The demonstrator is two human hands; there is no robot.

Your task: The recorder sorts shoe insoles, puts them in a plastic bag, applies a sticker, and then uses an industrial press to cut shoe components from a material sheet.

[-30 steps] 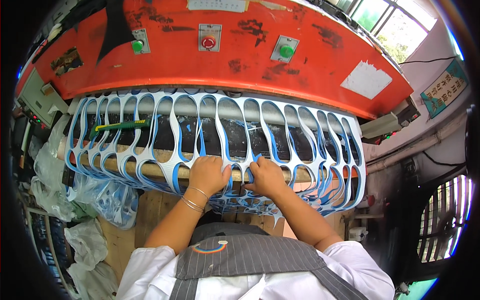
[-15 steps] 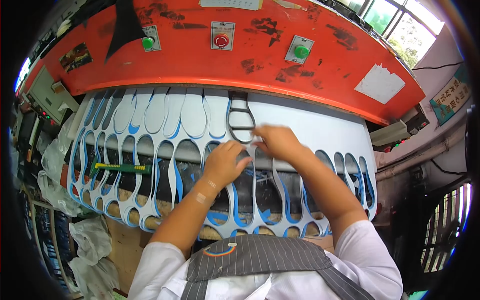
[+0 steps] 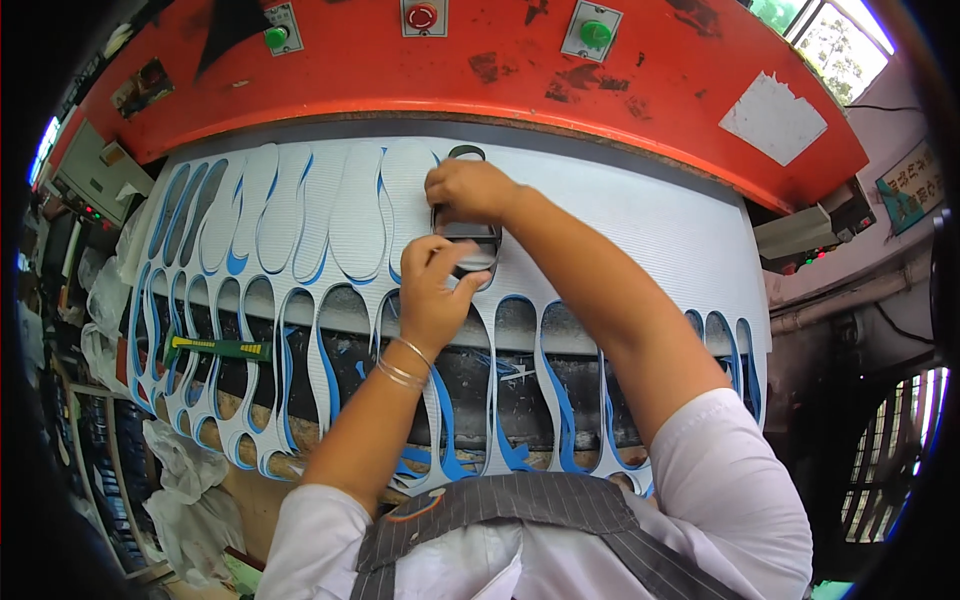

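White ribbed sheet [image 3: 650,210] spans the middle of the frame, cut through with blue-edged sole shapes. Just above centre lies a dark sole-shaped die [image 3: 472,230], thin-rimmed and crossbarred, long axis running up the picture. The left hand [image 3: 432,300] is at its lower end, thumb and fingers apart; the right hand [image 3: 475,192] covers its upper half, whether clamped I cannot tell.

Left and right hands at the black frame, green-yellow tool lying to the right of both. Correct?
Wrong side: the head view shows the green-yellow tool lying to the left of both. The left hand and right hand are at the black frame, as stated.
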